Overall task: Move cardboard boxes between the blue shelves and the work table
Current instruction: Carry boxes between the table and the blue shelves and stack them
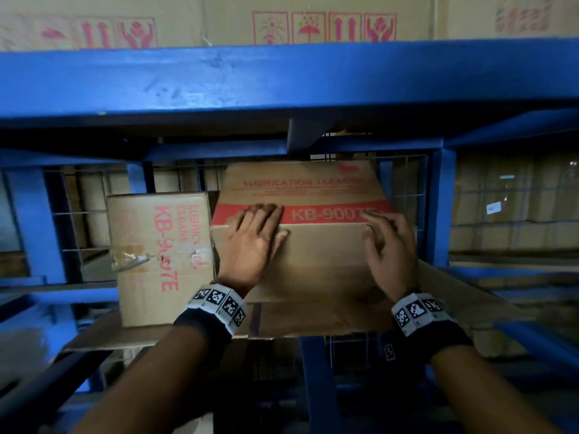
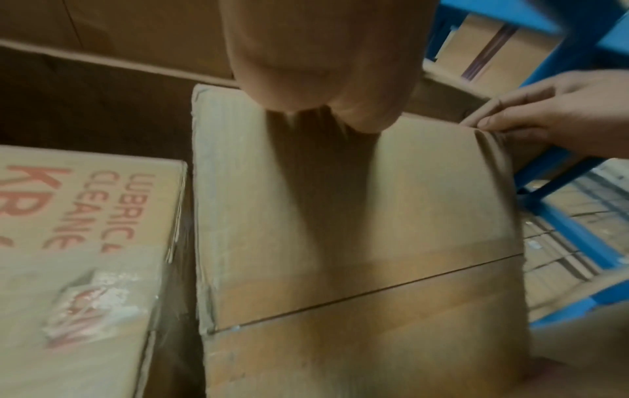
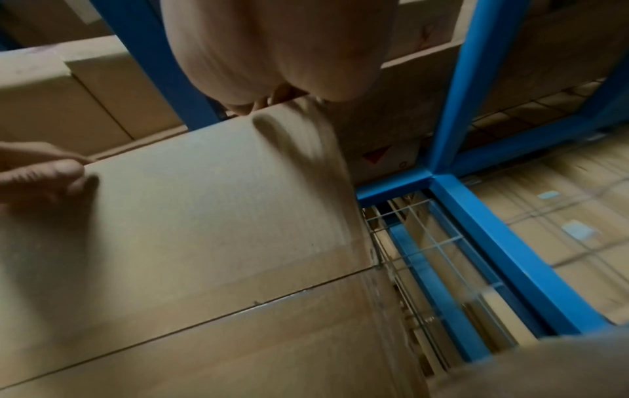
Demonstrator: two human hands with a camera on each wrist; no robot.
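A brown cardboard box (image 1: 316,261) with a red KB-9007E band sits tilted on the blue shelf, its plain seamed face (image 2: 357,215) toward me. My left hand (image 1: 255,233) lies on that face near the left corner, and its fingers (image 3: 41,175) hook over the upper edge onto the red band. My right hand (image 1: 387,242) holds the upper right corner, where its fingers (image 2: 544,115) curl over the edge. A second printed box (image 1: 156,255) stands close against the first box's left side.
A thick blue beam (image 1: 282,79) crosses just above the boxes, carrying more cartons (image 1: 313,17). A blue upright (image 1: 443,208) and wire mesh (image 3: 425,242) stand right of the held box. A cardboard sheet (image 1: 470,296) lines the shelf. Further cartons fill the neighbouring racks.
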